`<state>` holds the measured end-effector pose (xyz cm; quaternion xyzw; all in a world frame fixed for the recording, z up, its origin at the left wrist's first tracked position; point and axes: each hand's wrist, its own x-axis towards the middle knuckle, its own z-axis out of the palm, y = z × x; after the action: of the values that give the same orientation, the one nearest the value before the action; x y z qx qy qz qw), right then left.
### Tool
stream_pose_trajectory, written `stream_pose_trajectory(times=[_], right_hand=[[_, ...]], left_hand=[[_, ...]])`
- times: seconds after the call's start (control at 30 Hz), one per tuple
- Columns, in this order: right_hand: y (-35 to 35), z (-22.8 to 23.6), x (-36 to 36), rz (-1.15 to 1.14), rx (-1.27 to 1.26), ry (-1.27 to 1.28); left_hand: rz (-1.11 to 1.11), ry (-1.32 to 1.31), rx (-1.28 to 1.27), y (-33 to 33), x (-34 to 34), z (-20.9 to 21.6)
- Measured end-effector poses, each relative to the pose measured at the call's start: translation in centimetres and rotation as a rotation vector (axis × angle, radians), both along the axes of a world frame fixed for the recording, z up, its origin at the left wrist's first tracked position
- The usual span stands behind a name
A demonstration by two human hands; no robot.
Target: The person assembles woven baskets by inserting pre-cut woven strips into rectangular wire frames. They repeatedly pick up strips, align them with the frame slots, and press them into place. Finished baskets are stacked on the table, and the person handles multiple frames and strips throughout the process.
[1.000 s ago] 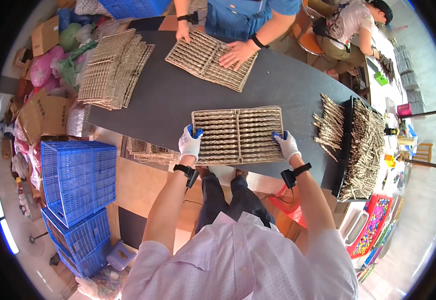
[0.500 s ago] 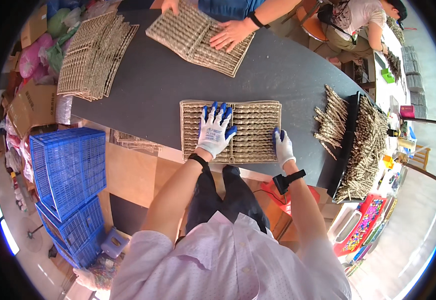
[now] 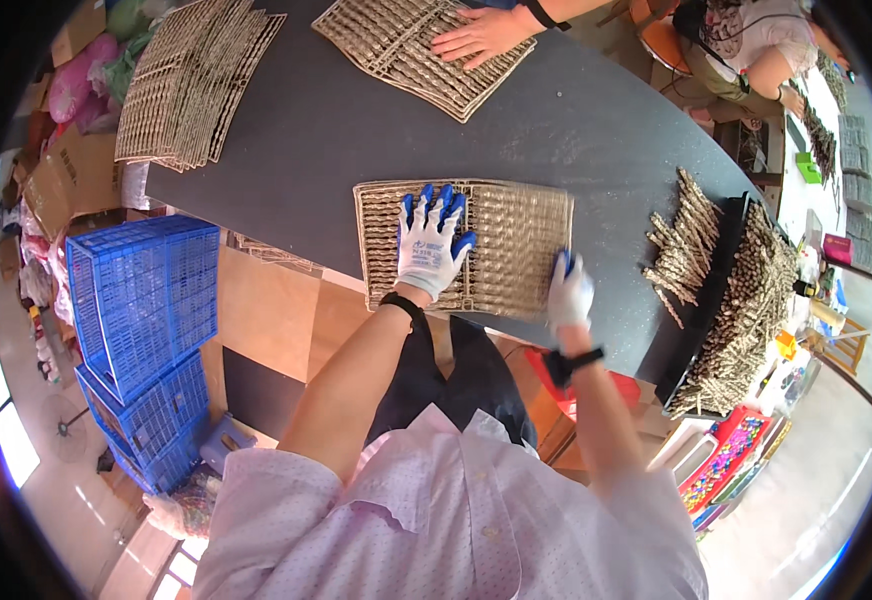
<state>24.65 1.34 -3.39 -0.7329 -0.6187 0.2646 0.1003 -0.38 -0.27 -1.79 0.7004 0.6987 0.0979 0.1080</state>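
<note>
In front of me, at the dark table's near edge, lies a tan framed panel (image 3: 381,215) with rows of twisted sticks and a bar down its middle. My left hand (image 3: 434,250), in a white glove with blue fingertips, lies flat on its left half, fingers spread. My right hand (image 3: 570,292), gloved the same, is closed at the panel's right edge and smeared by motion. The right half of the panel is blurred too, while the left half is sharp. Under the right hand, the thumb's exact hold is hard to see.
Across the table (image 3: 306,140), another person's bare hand (image 3: 484,36) rests on similar panels. A stack of panels (image 3: 181,95) stands far left. Loose twisted sticks (image 3: 684,240) lie right, beside a filled black tray (image 3: 701,310). Blue crates (image 3: 141,300) stand left; another person works far right.
The right half of the panel has shifted with my right hand and blurred. My left hand stays flat. The view has tilted slightly, and the other person's panels sit higher in it.
</note>
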Motion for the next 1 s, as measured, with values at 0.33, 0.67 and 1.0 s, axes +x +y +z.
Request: stream_pose_trajectory(times=[0.33, 0.67, 1.0], right_hand=[[3.7, 1.5, -3.1, -0.197, 0.037, 0.104], [4.7, 0.2, -0.8, 0.11, -0.053, -0.115], [-0.6, -0.3, -1.2, -0.051, 0.02, -0.104]], left_hand=[[-0.088, 0.041, -0.025, -0.1, 0.0, 0.3], [0.296, 0.114, -0.094, 1.7, 1.0, -0.9], [0.145, 0.104, -0.042, 2.0, 0.1, -0.6]])
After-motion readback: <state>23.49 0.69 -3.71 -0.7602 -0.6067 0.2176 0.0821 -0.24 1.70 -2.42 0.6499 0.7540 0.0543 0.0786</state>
